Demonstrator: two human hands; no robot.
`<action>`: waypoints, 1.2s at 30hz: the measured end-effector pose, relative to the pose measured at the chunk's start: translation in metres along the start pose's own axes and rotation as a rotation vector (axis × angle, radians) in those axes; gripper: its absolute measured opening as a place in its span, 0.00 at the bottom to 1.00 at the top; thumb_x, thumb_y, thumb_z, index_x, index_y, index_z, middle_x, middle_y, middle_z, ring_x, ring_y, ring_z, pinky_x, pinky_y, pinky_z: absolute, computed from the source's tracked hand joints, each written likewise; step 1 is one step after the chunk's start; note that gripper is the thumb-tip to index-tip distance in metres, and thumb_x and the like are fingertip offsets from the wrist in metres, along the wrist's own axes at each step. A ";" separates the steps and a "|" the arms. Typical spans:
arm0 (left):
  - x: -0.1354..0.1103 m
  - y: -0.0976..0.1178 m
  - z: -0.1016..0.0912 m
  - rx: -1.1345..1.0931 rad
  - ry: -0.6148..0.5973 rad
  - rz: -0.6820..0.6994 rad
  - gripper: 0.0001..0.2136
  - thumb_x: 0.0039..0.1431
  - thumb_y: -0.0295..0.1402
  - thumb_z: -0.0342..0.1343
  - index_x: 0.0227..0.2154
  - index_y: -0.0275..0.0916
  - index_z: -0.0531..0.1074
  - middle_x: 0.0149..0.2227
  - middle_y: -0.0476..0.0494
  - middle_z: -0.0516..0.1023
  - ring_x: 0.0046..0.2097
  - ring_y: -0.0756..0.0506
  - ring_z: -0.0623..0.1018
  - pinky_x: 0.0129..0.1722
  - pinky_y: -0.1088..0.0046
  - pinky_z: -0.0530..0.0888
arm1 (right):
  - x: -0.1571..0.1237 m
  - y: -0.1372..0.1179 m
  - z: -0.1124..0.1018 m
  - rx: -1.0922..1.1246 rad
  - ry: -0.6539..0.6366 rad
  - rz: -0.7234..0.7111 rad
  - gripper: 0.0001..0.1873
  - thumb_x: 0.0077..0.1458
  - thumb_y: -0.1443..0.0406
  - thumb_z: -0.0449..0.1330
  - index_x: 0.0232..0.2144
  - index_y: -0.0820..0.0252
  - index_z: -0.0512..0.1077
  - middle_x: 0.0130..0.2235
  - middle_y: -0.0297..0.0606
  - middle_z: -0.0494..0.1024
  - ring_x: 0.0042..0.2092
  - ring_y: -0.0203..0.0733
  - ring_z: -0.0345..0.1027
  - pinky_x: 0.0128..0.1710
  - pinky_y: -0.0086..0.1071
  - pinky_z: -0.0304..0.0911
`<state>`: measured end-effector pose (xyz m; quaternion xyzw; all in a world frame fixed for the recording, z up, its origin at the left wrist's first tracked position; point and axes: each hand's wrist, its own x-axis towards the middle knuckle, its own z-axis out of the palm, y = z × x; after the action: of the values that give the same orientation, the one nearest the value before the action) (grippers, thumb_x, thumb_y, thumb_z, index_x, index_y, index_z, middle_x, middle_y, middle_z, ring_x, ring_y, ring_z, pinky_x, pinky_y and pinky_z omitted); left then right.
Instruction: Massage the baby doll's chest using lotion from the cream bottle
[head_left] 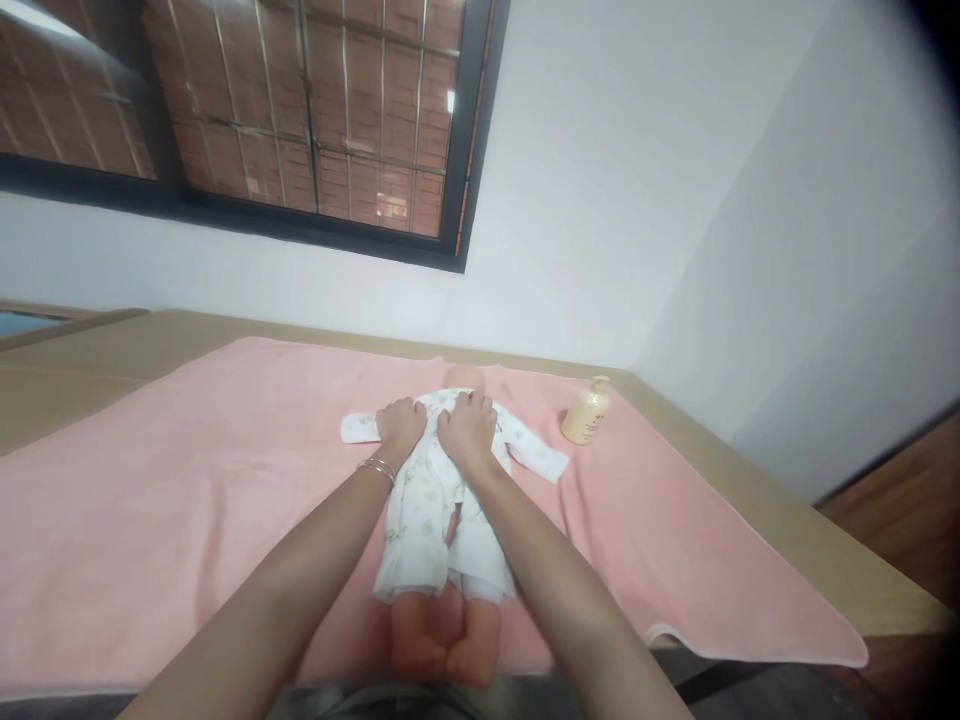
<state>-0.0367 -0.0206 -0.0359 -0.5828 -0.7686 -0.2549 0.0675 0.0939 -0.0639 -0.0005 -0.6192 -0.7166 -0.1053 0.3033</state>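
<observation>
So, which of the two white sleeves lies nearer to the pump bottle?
The sleeve beside the right hand, its cuff close to the yellow bottle. The other sleeve sticks out past the left hand, farther from the bottle.

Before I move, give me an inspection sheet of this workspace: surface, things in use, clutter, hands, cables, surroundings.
Surface: pink blanket, creased, spread over a table.
Things in use: a doll lying feet toward you in white printed clothes, sleeves spread.
Clutter: a pump bottle standing on the blanket, right of the doll.
Hands: left hand on the clothes by a sleeve, bracelets at the wrist; right hand on the upper body. Whether either grips the fabric is unclear.
Cables: nothing seen.
Surroundings: pale wall and barred window behind the table.
</observation>
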 end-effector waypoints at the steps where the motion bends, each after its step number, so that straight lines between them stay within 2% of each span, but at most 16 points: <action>1: 0.000 0.000 0.000 0.000 0.002 0.001 0.19 0.59 0.37 0.38 0.34 0.35 0.74 0.36 0.36 0.78 0.41 0.39 0.76 0.40 0.64 0.65 | 0.000 0.000 0.000 0.001 -0.013 0.004 0.17 0.55 0.60 0.48 0.41 0.64 0.67 0.45 0.52 0.66 0.47 0.53 0.55 0.46 0.43 0.51; 4: 0.000 0.000 0.001 0.000 0.004 -0.003 0.20 0.59 0.37 0.38 0.34 0.35 0.74 0.36 0.36 0.78 0.41 0.39 0.76 0.41 0.64 0.64 | 0.000 0.000 -0.001 0.010 -0.057 0.001 0.17 0.55 0.59 0.48 0.41 0.65 0.67 0.46 0.53 0.66 0.48 0.54 0.55 0.46 0.44 0.50; 8: -0.001 0.000 0.000 -0.003 -0.002 -0.006 0.20 0.60 0.38 0.37 0.34 0.36 0.74 0.36 0.35 0.78 0.41 0.39 0.76 0.41 0.64 0.64 | 0.000 0.001 -0.002 0.021 -0.034 0.017 0.18 0.55 0.61 0.47 0.43 0.65 0.66 0.47 0.53 0.65 0.49 0.54 0.55 0.47 0.44 0.50; 14: 0.000 0.000 -0.001 -0.008 -0.015 -0.009 0.19 0.59 0.37 0.38 0.33 0.36 0.74 0.36 0.36 0.78 0.41 0.39 0.76 0.41 0.63 0.64 | 0.002 0.002 -0.002 -0.007 -0.040 -0.026 0.15 0.53 0.62 0.49 0.39 0.64 0.67 0.44 0.51 0.67 0.47 0.53 0.56 0.45 0.42 0.51; 27: 0.001 0.001 -0.002 -0.004 -0.025 -0.006 0.19 0.59 0.37 0.37 0.34 0.36 0.74 0.36 0.36 0.78 0.41 0.39 0.76 0.40 0.64 0.64 | 0.014 0.012 -0.007 0.041 -0.110 -0.030 0.18 0.52 0.60 0.49 0.42 0.64 0.68 0.45 0.49 0.68 0.48 0.52 0.56 0.45 0.41 0.50; 36: -0.001 0.000 -0.001 -0.020 -0.012 0.002 0.20 0.59 0.38 0.37 0.33 0.36 0.74 0.35 0.36 0.77 0.40 0.39 0.75 0.40 0.63 0.64 | 0.013 0.013 -0.003 0.054 -0.104 -0.031 0.20 0.53 0.60 0.49 0.44 0.65 0.68 0.46 0.50 0.67 0.49 0.53 0.55 0.46 0.42 0.50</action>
<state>-0.0370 -0.0220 -0.0352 -0.5856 -0.7659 -0.2594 0.0573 0.1069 -0.0518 0.0062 -0.6043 -0.7434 -0.0585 0.2807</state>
